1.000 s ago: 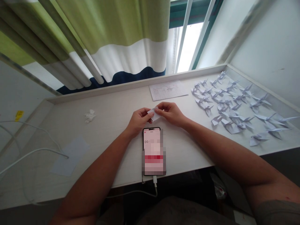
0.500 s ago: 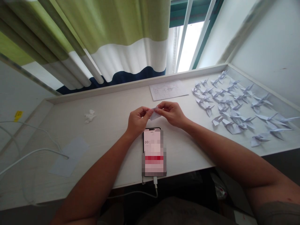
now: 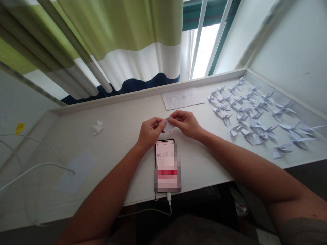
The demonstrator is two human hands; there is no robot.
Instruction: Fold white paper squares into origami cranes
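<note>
A small piece of folded white paper [image 3: 169, 127] is pinched between my two hands, above the middle of the table. My left hand [image 3: 151, 131] grips its left edge with thumb and fingers. On the other side, my right hand [image 3: 187, 123] holds the upper right part between thumb and bent fingers. The finer folds are too small to make out. Just below the hands lies a phone [image 3: 167, 149] with a pinkish screen, partly blurred. Several folded paper cranes [image 3: 251, 109] are spread over the right side of the table.
Behind my hands lies a stack of printed paper [image 3: 183, 98]. A crumpled tissue [image 3: 97, 127] and white paper sheets [image 3: 76, 170] are on the left, with a white cable [image 3: 38, 165] crossing them. A charging cable [image 3: 169, 199] runs from the phone over the table's front edge.
The paper has tilted slightly between my fingers, and its lower part now shows a different shape. Both hands keep their pinch in nearly the same place. The view has shifted a little.
</note>
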